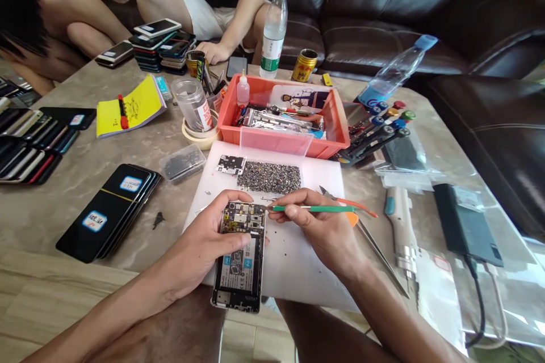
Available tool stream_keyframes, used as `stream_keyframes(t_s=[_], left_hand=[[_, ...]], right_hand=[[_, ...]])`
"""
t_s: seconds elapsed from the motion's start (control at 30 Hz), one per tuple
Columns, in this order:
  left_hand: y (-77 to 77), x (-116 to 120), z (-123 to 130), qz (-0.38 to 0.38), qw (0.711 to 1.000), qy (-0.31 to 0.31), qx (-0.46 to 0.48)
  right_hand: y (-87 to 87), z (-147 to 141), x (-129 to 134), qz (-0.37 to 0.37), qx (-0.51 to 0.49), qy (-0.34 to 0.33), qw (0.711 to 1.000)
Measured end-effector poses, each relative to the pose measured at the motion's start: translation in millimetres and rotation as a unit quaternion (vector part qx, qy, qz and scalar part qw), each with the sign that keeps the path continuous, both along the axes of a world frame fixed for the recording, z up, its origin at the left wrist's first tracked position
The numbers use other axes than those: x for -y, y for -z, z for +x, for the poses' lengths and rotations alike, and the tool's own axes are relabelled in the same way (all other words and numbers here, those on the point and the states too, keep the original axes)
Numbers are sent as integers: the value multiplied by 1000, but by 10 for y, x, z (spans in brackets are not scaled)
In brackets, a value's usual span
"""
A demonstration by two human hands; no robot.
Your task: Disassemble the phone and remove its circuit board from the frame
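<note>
- In the head view, your left hand (206,241) clamps an opened phone (230,299) over the near edge of the white mat (293,264); a loosened thumb could drop it towards your legs (183,329).
- Fingers of your right hand (326,235) pinch a green tool (315,209), its tip by the phone's upper corner; a slip could scratch the circuit board (240,218) or, angled lower, pierce the battery (238,281).
- Beyond, small loose parts (268,177) risk scattering if your knuckles brush them.
</note>
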State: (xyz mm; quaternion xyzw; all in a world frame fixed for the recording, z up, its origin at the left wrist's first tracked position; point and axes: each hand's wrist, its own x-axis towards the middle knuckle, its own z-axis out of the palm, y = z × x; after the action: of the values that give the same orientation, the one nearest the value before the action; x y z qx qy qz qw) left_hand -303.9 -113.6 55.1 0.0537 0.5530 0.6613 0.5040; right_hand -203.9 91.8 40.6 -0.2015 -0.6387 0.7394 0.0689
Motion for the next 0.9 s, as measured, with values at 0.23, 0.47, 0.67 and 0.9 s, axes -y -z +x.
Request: stream_keyframes(t_s=[0.23, 0.47, 0.67, 0.9], left_hand=[[-19, -11, 4, 6, 1000, 5, 10], [11, -12, 0, 0, 1000, 4, -9], [52, -29, -9, -24, 999, -32, -23], [37, -23, -15, -22, 998, -49, -21]], right_hand=[[14, 46, -57, 27, -29, -28, 999], [66, 27, -56, -40, 0, -23, 999], [-89, -2, 31, 201, 12, 17, 979], [-100, 13, 84, 261, -14, -31, 965]])
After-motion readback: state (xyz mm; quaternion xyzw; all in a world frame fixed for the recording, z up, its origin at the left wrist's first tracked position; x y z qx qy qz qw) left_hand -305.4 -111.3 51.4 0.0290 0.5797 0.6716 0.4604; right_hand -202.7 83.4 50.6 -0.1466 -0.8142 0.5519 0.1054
